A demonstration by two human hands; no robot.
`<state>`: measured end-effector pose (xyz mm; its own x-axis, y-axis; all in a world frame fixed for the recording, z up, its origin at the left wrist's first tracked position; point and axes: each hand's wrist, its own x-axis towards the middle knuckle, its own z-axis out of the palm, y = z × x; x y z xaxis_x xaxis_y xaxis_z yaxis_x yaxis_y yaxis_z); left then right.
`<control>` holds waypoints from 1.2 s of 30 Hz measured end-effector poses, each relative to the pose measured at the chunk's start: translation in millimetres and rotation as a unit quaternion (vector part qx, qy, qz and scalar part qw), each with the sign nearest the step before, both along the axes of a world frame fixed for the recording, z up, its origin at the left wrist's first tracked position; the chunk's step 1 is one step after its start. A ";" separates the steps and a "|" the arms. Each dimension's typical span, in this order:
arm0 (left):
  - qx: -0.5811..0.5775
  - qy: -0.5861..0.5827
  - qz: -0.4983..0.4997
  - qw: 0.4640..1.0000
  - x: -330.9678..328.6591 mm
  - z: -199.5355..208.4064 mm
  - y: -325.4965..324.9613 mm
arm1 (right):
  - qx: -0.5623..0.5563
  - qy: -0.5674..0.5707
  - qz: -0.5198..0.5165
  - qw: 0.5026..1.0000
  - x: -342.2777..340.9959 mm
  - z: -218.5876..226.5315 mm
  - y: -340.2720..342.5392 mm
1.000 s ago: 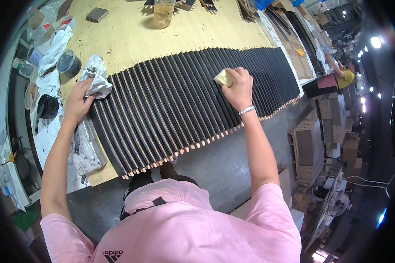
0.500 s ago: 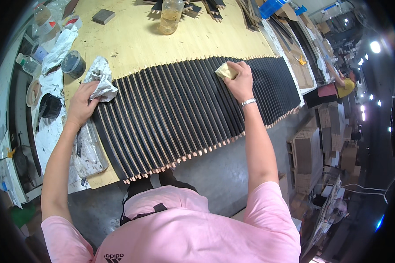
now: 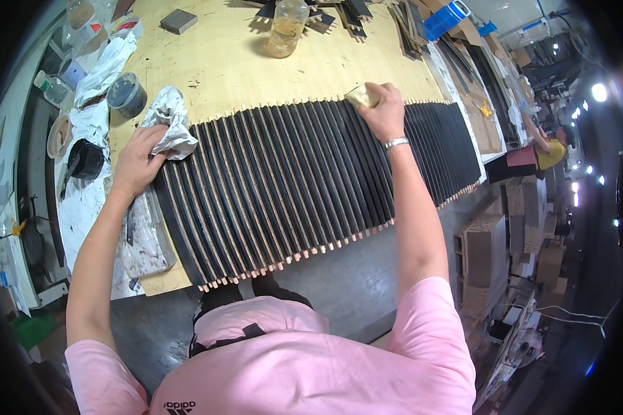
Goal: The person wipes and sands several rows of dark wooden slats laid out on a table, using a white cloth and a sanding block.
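A pale wooden table [image 3: 221, 59] stands in a dim workshop, with a grey floor [image 3: 318, 283] below its near edge and bright lamps [image 3: 599, 92] off to the right. Across the table's near side lies a long row of black strips [image 3: 277, 180], set edge to edge, with pale wooden pegs showing at both ends. The near pegs line up along the table's front edge.

The right hand [image 3: 385, 111] pinches a pale yellow pad [image 3: 359, 97] between thumb and fingers, over the far ends of the strips; whether the pad touches them is hard to tell. A silvery band [image 3: 396, 143] circles that wrist. The left hand [image 3: 140, 158] closes on a crumpled white cloth [image 3: 172, 126] at the row's left end, its fingers partly hidden.

Just beyond the cloth stands a clear tub [image 3: 126, 95] with dark contents. Further left is a black pot [image 3: 85, 159]. Toward the far side are a grey-brown block [image 3: 178, 21], a clear container of amber liquid [image 3: 286, 34] and loose dark pieces [image 3: 353, 17]. A blue container [image 3: 447, 21] sits at the far right. Beyond the table's right end, a co-worker in a yellow top [image 3: 550, 153] is near stacked panels [image 3: 484, 245].
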<state>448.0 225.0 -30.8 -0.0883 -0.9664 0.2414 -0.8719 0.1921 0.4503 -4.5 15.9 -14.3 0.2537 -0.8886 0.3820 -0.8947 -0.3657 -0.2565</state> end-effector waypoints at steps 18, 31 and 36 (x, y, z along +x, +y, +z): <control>-0.003 -0.008 0.001 1.000 -0.6 -2.1 -2.9 | -0.012 0.111 -0.237 0.965 -55.0 -4.5 -6.5; 0.010 -0.010 0.016 1.000 -3.0 -1.6 -2.0 | 0.008 0.056 -0.288 0.956 -107.3 -3.8 14.5; 0.011 -0.023 0.012 1.000 2.5 -3.5 -0.7 | 0.012 0.015 -0.112 0.994 -61.3 -10.3 29.2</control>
